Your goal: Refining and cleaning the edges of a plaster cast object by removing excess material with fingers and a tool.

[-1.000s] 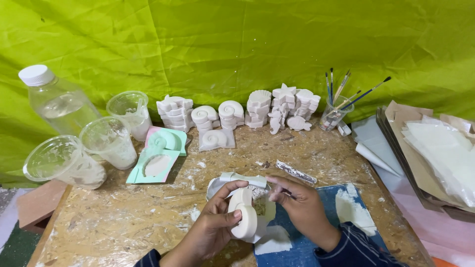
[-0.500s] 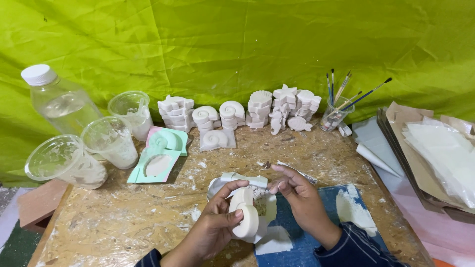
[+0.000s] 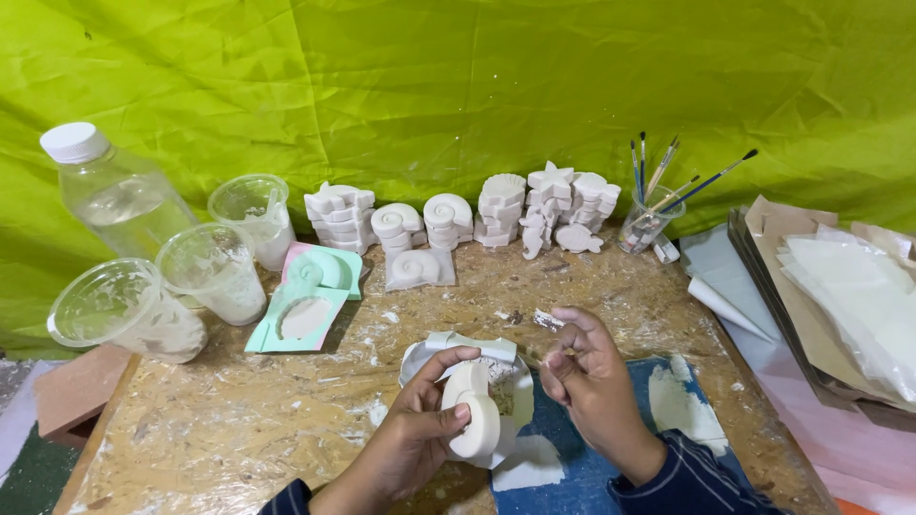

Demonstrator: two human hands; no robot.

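Right hand (image 3: 587, 381) now off cast (image 3: 474, 420).

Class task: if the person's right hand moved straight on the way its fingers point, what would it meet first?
Probably the white mould under the cast held by the left hand; the right hand points left toward it, though depth is unclear.

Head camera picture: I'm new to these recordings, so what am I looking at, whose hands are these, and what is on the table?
The one view comes from a camera worn on a person's head, looking down at their own bare hands. The left hand holds a white plaster shell cast over a white mould. The right hand is beside it, fingers curled, nothing clearly in it. On the wooden table stand rows of white shell casts, a teal mould, three plastic cups, a water bottle and a jar of brushes.
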